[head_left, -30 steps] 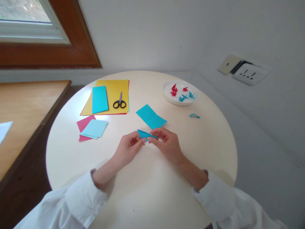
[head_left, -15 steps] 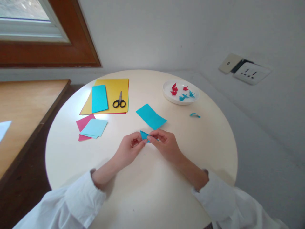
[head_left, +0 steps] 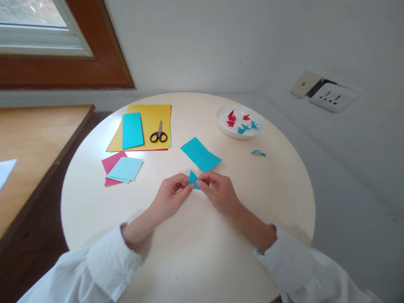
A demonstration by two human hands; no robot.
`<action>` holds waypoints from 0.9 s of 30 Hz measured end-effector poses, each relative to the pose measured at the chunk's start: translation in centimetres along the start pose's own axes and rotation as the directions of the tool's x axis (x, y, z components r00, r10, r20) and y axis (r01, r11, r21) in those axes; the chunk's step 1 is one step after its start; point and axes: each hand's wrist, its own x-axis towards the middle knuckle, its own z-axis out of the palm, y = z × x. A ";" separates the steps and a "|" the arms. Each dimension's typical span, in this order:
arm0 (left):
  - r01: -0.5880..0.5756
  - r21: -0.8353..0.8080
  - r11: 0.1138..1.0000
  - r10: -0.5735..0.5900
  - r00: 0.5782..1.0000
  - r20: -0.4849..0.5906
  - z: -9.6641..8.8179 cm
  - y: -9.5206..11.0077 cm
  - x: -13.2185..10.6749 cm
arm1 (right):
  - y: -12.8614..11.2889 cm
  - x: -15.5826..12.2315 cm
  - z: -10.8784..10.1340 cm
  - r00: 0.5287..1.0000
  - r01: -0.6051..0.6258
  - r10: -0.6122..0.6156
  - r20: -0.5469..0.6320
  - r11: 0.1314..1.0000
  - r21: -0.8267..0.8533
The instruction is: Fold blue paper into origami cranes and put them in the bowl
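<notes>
A small folded piece of blue paper [head_left: 193, 178] is pinched between my two hands, one corner pointing up and away from me. My left hand [head_left: 174, 191] grips its left side with thumb and fingers closed. From the other side my right hand [head_left: 220, 191] pinches it, the thumb lying over the paper and partly hiding it. Just beyond my fingers lies a blue paper rectangle [head_left: 201, 154], flat on the table with its right end slightly lifted.
On the round white table [head_left: 176, 256], a white dish [head_left: 221, 128] holds several red and blue folded paper birds. A blue paper scrap [head_left: 259, 152] lies nearby. At left are yellow sheets [head_left: 151, 115], a blue paper stack [head_left: 132, 131], scissors [head_left: 158, 133] and pale blue squares [head_left: 124, 169] over pink ones [head_left: 110, 162].
The folded blue paper has turned between my fingers, so its free corner now points more upward instead of to the left. Both hands stay in nearly the same place.
</notes>
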 end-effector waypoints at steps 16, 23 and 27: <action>0.044 -0.065 0.997 -0.048 0.998 -0.048 -0.1 0.0 0.1 | 0.0 0.1 -0.1 0.998 -0.035 0.037 0.050 0.999 -0.025; 0.075 -0.101 0.992 -0.082 0.995 -0.059 -0.2 0.1 0.1 | 0.2 0.1 -0.3 0.999 -0.050 0.050 -0.004 0.999 -0.011; 0.070 -0.083 0.994 -0.074 0.996 -0.056 -0.3 0.2 0.1 | 0.1 0.1 -0.3 0.998 -0.061 0.061 -0.001 0.998 -0.001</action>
